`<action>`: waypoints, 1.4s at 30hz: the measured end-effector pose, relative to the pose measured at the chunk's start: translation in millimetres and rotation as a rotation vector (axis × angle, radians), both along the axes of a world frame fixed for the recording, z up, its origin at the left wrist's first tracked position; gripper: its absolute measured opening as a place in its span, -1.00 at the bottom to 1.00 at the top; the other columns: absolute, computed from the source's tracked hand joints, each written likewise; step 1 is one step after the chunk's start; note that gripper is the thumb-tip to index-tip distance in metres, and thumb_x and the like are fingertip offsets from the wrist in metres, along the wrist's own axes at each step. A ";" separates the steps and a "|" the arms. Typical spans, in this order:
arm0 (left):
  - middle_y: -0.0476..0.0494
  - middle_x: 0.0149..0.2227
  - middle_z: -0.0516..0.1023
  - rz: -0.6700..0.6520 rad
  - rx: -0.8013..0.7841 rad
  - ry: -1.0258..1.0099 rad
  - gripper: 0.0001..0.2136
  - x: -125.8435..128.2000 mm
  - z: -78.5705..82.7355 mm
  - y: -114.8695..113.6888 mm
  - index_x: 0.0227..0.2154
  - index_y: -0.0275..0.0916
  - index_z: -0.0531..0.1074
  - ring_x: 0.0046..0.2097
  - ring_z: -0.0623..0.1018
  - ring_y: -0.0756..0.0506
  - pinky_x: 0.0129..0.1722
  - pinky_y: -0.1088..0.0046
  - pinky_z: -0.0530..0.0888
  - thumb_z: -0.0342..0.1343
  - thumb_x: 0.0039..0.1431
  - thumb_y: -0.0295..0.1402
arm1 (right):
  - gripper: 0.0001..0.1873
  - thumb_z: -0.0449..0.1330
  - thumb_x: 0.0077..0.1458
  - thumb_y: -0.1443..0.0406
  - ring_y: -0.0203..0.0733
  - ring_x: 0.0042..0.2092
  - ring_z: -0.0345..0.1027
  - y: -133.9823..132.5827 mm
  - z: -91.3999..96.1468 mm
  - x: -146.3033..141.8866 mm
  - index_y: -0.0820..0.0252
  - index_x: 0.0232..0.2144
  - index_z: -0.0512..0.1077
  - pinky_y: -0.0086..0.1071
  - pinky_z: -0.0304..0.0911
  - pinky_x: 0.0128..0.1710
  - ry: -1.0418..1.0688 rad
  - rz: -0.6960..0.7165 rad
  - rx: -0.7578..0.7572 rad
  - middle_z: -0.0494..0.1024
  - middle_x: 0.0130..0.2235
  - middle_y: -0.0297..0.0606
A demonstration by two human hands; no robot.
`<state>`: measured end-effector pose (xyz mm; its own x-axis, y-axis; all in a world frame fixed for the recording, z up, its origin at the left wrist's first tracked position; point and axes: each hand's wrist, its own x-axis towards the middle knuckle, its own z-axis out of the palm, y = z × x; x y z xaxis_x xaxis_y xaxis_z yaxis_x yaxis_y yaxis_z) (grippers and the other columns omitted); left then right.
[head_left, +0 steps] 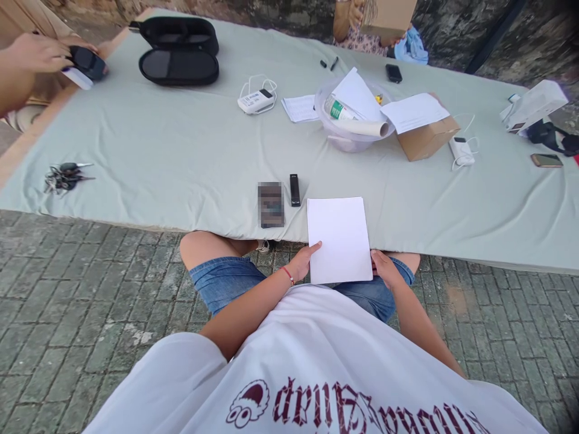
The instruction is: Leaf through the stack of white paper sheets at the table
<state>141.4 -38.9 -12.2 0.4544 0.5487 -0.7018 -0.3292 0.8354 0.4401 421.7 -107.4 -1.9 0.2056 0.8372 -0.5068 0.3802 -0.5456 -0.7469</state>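
Observation:
A white stack of paper (340, 238) lies partly on the table's near edge and partly over my lap. My left hand (304, 262) grips its left side, thumb on top and the other fingers hidden underneath. At the lower right edge my right hand (385, 268) also holds the paper, its fingers curled at the side and partly out of sight. Just beyond the paper, to the left, a black stapler (295, 190) rests on the cloth. Beside the stapler is a dark, blurred-out flat item (271, 205).
On the cloth-covered table (181, 144) are keys (67, 176), a black case (178, 51), a white device (257, 101), a plastic basin (348, 141) with papers, a cardboard box (427, 138) and phones (394, 73). Another person's hand (43, 53) is at far left; someone sits opposite.

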 end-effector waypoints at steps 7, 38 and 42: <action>-0.38 -0.04 0.61 0.010 -0.178 -0.119 -0.58 7.1 -7.9 -0.4 -0.10 -0.35 0.51 0.00 0.60 -0.26 0.12 0.09 0.46 0.38 -0.03 -0.29 | -0.61 0.05 0.20 -0.03 0.03 -0.05 0.45 5.5 6.3 -9.1 0.04 -0.18 0.50 -0.14 0.39 -0.08 0.069 0.007 0.043 0.61 -0.13 -0.19; -0.38 -0.03 0.60 0.034 0.258 -0.152 -0.48 10.6 47.2 58.8 -0.01 -0.35 0.46 0.00 0.59 -0.32 0.12 -0.01 0.44 0.40 -0.04 -0.28 | -0.48 0.39 -0.07 0.00 0.11 0.00 0.51 22.1 55.3 -12.7 0.11 -0.10 0.54 -0.08 0.47 -0.02 0.384 -0.039 0.020 0.61 -0.02 -0.15; -0.37 -0.07 0.62 0.041 0.212 -0.147 -0.52 10.7 36.1 67.7 0.01 -0.35 0.45 0.02 0.59 -0.28 0.15 0.04 0.44 0.28 0.11 -0.13 | -0.50 0.39 -0.04 0.01 0.09 0.02 0.50 25.2 48.5 -16.3 0.11 -0.09 0.54 -0.08 0.44 0.03 0.440 -0.088 -0.008 0.60 0.00 -0.15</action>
